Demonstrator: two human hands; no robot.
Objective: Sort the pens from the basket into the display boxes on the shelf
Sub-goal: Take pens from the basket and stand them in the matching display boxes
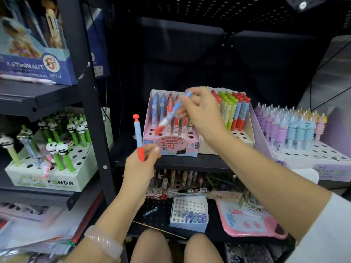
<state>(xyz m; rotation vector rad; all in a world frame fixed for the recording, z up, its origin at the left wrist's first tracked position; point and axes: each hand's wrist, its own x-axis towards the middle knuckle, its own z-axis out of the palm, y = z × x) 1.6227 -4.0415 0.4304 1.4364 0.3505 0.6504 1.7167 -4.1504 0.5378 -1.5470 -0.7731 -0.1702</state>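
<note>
Nearest the camera, two bare knees (176, 247) show at the bottom edge, and a pale bracelet (103, 242) circles the left wrist. Just beyond, on the lowest shelf, a small white box (189, 215) with rows of holes holds a few clear bluish pens along its front row, and a pink tray (250, 223) lies beside it to the right.

The left hand (139, 168) pinches a blue pen with a red tip and red mushroom cap (138, 137), upright, in front of the middle shelf edge. Higher up, the right hand (201, 111) grips a blurred blue-and-white pen (171, 112) aslant, its red end down over the pink display box (171, 143), partly hiding the pens standing there.

Behind the right wrist, a cream display box (245, 137) carries red- and green-capped pens. To the right a lilac box (311, 156) holds unicorn pens; to the left a panda box (51, 179) holds green panda pens.
</note>
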